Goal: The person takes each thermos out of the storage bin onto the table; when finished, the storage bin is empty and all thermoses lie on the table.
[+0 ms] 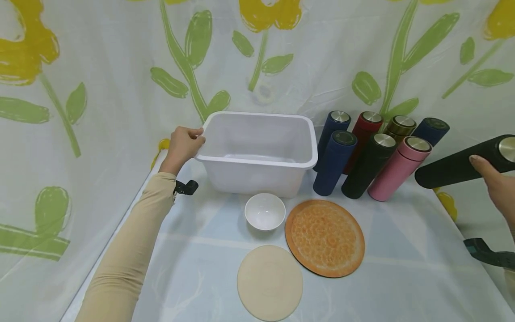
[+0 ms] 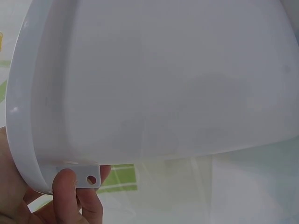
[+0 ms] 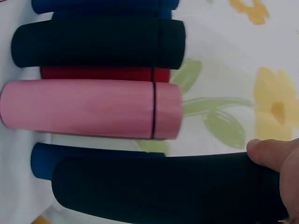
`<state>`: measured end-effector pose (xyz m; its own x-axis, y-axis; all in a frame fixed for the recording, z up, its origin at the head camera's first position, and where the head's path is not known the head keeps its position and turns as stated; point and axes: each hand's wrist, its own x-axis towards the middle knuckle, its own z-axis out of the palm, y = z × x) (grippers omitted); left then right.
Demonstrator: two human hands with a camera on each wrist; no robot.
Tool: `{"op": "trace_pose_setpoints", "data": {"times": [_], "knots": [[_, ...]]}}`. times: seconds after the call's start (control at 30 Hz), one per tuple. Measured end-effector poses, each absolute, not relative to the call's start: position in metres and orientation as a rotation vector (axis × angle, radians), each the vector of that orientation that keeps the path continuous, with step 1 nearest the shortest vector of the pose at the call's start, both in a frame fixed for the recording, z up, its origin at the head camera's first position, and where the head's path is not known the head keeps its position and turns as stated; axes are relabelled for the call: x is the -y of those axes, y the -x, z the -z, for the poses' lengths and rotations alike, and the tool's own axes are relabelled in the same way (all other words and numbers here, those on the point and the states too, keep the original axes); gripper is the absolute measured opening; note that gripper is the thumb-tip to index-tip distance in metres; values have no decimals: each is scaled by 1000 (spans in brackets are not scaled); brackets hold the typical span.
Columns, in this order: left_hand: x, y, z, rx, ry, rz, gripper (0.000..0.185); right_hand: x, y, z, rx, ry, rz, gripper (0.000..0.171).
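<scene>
With my left hand (image 1: 184, 145) I grip the left rim of a white plastic tub (image 1: 257, 175); in the left wrist view the thumb and fingers pinch a small tab with a hole under that rim (image 2: 21, 109). My right hand (image 1: 496, 183), at the right edge of the head view, holds a black thermos flask (image 1: 450, 166) near its silver lid. The flask is tilted and raised beside the standing flasks. Closest to it are a pink flask (image 1: 396, 172) and a dark blue flask (image 1: 431, 129), which it partly covers in the right wrist view.
Several more flasks, including a dark green one (image 1: 364, 172) and a red one (image 1: 368, 127), stand right of the tub. In front lie a white bowl (image 1: 265, 212), a round brown mat (image 1: 325, 239) and a cream disc (image 1: 269, 284). A flowered curtain (image 1: 132, 53) hangs behind.
</scene>
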<state>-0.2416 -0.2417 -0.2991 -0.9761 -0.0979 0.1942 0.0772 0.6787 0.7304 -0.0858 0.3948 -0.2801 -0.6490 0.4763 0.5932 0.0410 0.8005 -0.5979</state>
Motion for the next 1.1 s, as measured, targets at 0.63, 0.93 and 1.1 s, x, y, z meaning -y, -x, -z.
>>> {"op": "trace_pose_setpoints", "data": {"times": [0.63,0.93,1.1], "knots": [[238,242,301,2684,-39,1182,41,-399,126,301,2543,468,-739,78],[239,245,300,2688,-41,1180,41,-408,136,307,2607,484,-776,82],[239,245,299,2685,-50,1185,41,-410,146,305,2608,486,-793,83]]}}
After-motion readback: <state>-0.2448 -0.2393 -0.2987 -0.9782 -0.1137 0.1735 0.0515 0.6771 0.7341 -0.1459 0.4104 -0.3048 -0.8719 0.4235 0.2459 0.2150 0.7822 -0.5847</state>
